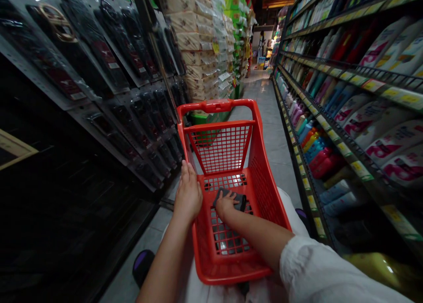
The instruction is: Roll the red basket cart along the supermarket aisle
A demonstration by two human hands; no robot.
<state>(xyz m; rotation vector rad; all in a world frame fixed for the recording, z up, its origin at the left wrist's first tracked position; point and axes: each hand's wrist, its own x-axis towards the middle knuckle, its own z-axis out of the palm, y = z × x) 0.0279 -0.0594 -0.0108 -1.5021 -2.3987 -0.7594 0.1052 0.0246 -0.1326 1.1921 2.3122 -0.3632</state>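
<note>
A red plastic shopping basket [261, 171] with a raised handle stands in front of me in a shop aisle. My left hand [187, 193] grips its left rim, fingers closed over the edge. My right hand [226, 205] reaches down inside the basket and rests on a small dark flat item [240, 200] lying on the basket's mesh floor, fingers curled over it.
Dark packaged goods hang on racks [109, 69] at the left. Shelves of bottles and refill pouches [350, 109] line the right. Stacked tissue packs [201, 43] stand ahead on the left. The tiled aisle floor [274, 131] runs forward between them.
</note>
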